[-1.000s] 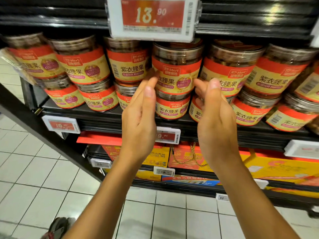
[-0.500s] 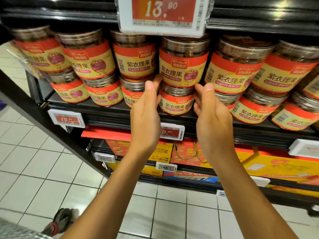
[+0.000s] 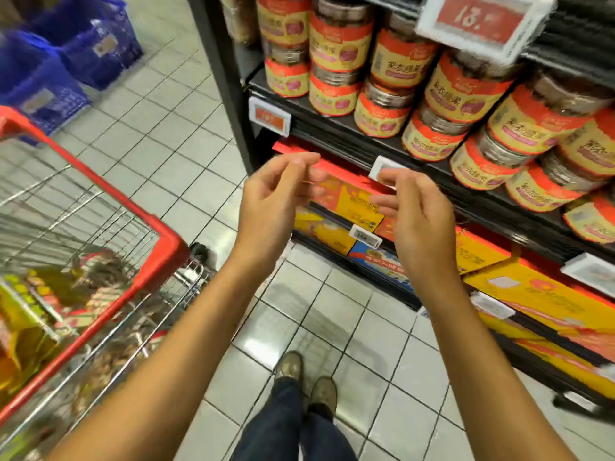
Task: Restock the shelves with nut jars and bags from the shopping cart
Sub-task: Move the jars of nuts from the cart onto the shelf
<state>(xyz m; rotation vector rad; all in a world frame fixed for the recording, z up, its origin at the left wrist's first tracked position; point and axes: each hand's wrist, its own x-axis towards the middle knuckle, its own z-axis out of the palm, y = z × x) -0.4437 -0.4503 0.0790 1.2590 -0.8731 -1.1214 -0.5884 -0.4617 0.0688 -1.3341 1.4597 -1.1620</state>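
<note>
Between loads, by the look of it: the shelf (image 3: 332,124) carries jars (image 3: 466,91) stacked two high, and the cart (image 3: 100,191) stands to the left with bags (image 3: 50,294) and more stock inside, too blurred to sort. The next move, I'd say, is a reach left and down into that cart for another jar or bag. The left hand (image 3: 269,201) and right hand (image 3: 419,221) hover below the jars, palms facing, fingers loosely curled, both holding nothing.

Nut jars (image 3: 462,91) wear yellow labels banded in orange-red. The shopping cart (image 3: 100,201) has a red rim over silver wire; beside the cart, blue baskets (image 3: 60,61) and pale grey grid-lined floor tiles (image 3: 173,144).
</note>
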